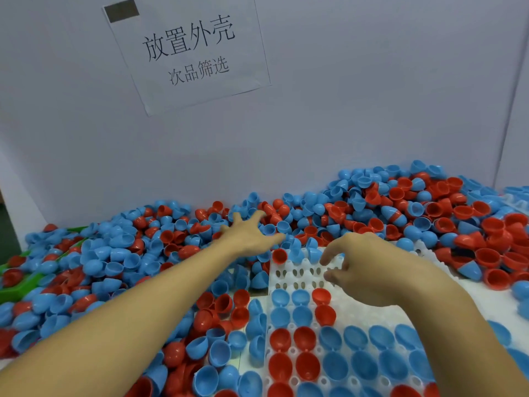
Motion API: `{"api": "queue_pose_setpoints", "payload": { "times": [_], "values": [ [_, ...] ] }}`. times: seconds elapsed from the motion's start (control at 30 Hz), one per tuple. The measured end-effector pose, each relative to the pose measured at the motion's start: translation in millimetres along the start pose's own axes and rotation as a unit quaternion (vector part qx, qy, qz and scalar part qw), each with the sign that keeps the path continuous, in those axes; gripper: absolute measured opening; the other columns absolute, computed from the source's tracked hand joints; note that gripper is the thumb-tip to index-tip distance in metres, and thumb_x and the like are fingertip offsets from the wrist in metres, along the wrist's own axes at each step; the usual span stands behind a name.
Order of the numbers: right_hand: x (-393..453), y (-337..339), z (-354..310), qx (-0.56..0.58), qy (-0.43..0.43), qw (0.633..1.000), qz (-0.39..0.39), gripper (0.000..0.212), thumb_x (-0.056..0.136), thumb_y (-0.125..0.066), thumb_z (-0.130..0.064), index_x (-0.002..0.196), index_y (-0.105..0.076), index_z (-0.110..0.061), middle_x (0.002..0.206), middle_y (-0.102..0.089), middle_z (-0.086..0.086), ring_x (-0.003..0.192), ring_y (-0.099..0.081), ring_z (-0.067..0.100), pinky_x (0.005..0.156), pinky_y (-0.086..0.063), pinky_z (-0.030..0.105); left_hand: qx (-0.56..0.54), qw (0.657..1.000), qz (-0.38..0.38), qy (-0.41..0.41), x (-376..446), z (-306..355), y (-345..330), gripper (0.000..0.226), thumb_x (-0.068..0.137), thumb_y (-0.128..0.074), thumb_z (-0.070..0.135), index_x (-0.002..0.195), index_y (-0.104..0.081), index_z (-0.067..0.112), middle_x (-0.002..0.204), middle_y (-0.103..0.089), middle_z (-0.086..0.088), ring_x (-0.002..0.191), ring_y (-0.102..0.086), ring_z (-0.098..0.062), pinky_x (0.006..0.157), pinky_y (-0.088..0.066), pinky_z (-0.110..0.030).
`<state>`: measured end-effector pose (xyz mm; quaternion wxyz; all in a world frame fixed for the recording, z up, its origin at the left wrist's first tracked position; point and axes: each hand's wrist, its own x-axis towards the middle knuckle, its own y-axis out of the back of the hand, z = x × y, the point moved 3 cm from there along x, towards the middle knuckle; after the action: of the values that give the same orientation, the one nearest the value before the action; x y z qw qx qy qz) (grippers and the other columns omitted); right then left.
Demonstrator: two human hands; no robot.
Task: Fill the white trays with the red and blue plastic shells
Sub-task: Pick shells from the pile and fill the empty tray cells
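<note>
Left hand (249,233) spreads straight fingers on loose red and blue plastic half-shells (160,245); right hand (362,265) (grip loosely curled, empty) hovers over the white moulded plastic tray (297,273).

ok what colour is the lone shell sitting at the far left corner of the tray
Red: the lone shell sits open side up on the white tray, seen in the head view.

A tray (289,277) is set at the near right, its near cells filled with shells (355,359). Loose shells (120,253) are heaped left and behind, against a wall (372,110) where a paper sign (189,50) is fixed; another tray (429,253) is possibly buried further right
</note>
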<state>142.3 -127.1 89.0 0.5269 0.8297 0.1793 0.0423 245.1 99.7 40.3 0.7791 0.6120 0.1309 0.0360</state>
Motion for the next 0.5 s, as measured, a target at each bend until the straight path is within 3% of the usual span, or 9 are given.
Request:
{"api": "queue_pose_setpoints", "payload": {
  "times": [0.1,0.3,0.4,0.5],
  "values": [
    [0,-1,0,0.0,-0.001,1.0,-0.01,0.031,0.098,-0.059,-0.036,0.13,-0.058,-0.033,0.128,-0.062,0.001,0.106,-0.063,0.019,0.089,-0.049,0.03,0.056,0.997,-0.052,-0.006,-1,11,-18,0.087,0.082,-0.051,0.079,0.155,-0.018,0.045,0.164,-0.006,-0.016,0.145,-0.016,-0.054,0.115,-0.023,-0.068],
    [1,-2,2,0.004,-0.001,1.0,-0.019,0.033,0.098,-0.06,-0.038,0.13,-0.057,-0.035,0.135,-0.057,0.003,0.115,-0.06,0.022,0.095,-0.047,0.034,0.068,0.997,0.033,-0.009,0,14,-17,0.063,0.09,-0.053,0.053,0.149,-0.034,0.041,0.16,-0.024,-0.011,0.143,-0.029,-0.044,0.108,-0.027,-0.068],
    [1,-1,2,0.005,-0.002,1.0,-0.022,0.034,0.098,-0.06,-0.038,0.131,-0.056,-0.035,0.138,-0.055,0.003,0.117,-0.059,0.022,0.096,-0.046,0.034,0.059,0.995,0.077,-0.031,0,13,-14,0.049,0.092,-0.051,0.026,0.14,-0.044,0.036,0.15,-0.037,-0.01,0.134,-0.039,-0.039,0.102,-0.038,-0.06],
    [1,-1,4,0.003,-0.006,1.0,-0.026,0.036,0.098,-0.059,-0.039,0.133,-0.056,-0.034,0.138,-0.055,0.001,0.12,-0.058,0.021,0.094,-0.045,0.032,0.064,0.992,0.104,-0.016,0,9,-13,0.05,0.098,-0.046,0.02,0.145,-0.04,0.034,0.154,-0.034,-0.01,0.14,-0.032,-0.041,0.107,-0.033,-0.062]
  ]
}}
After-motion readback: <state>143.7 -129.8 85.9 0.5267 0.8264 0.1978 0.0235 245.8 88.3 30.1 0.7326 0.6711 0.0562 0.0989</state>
